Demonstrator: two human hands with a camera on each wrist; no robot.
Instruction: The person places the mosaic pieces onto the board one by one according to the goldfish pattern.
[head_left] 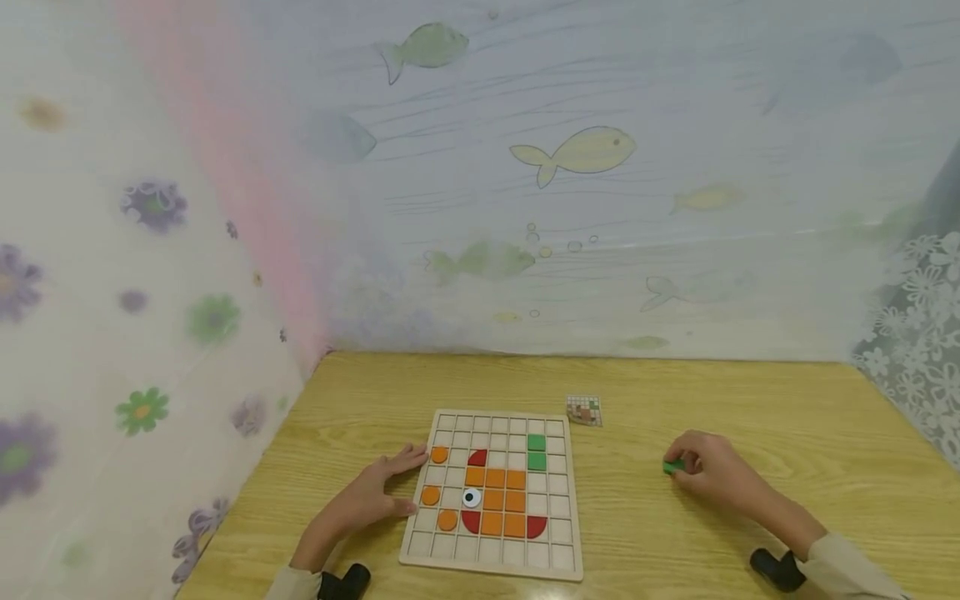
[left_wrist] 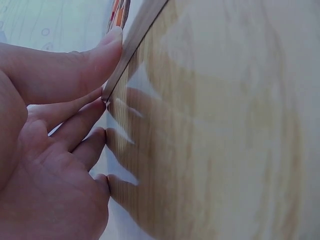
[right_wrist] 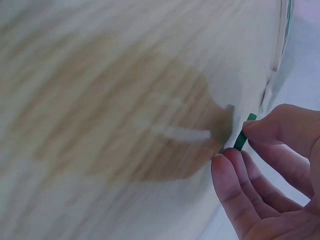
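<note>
A wooden grid board [head_left: 491, 554] lies on the table, with orange squares [head_left: 494, 500] and red quarter-round pieces [head_left: 536, 527] forming a fish shape around a white eye piece [head_left: 471, 497]. Two green squares [head_left: 536, 452] sit in its upper right cells, and three orange discs [head_left: 439, 455] in its left cells. My left hand [head_left: 375, 492] touches the board's left edge, thumb and fingers spread. Right of the board, my right hand [head_left: 712, 471] pinches a green block [right_wrist: 245, 134] between thumb and fingers just above the tabletop.
A small pattern card [head_left: 584, 410] lies behind the board's upper right corner. The wood-grain table [head_left: 637, 542] meets a wall [head_left: 585, 250] with fish drawings at the back and a flowered wall [head_left: 90, 350] on the left.
</note>
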